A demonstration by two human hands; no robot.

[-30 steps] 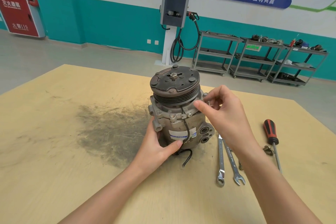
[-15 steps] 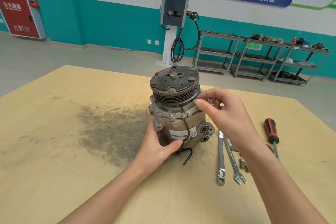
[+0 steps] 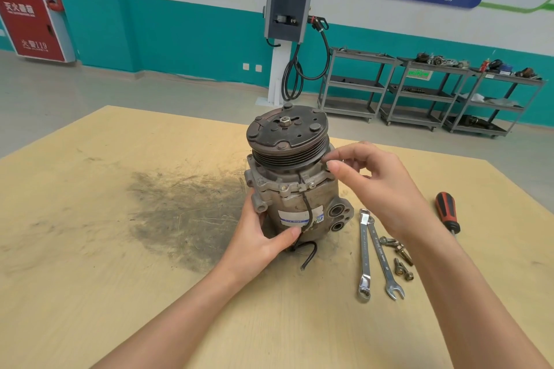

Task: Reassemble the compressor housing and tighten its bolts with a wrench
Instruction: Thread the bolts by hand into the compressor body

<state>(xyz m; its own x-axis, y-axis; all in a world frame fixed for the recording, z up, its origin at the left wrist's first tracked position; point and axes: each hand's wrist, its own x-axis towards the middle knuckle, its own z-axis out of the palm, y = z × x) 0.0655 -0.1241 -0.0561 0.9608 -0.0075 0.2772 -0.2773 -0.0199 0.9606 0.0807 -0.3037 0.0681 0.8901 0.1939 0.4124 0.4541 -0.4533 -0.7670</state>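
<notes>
The right hand (image 3: 380, 186) has crept up the compressor (image 3: 295, 189), fingertips pinching something unseen, likely hand-starting a bolt, while the left hand (image 3: 260, 237) grips the compressor's base.

Just one head-worn wide-angle view here, looking forward and down over a wooden table (image 3: 90, 293) from the near edge, close enough that both forearms run in from the bottom and the compressor (image 3: 292, 186) sits dead centre at arm's reach. Tilted up enough to catch the floor, the teal-banded far wall and the metal shelving carts (image 3: 431, 93) far right. No second view, so nothing shared; straight lines bow near the edges.
</notes>
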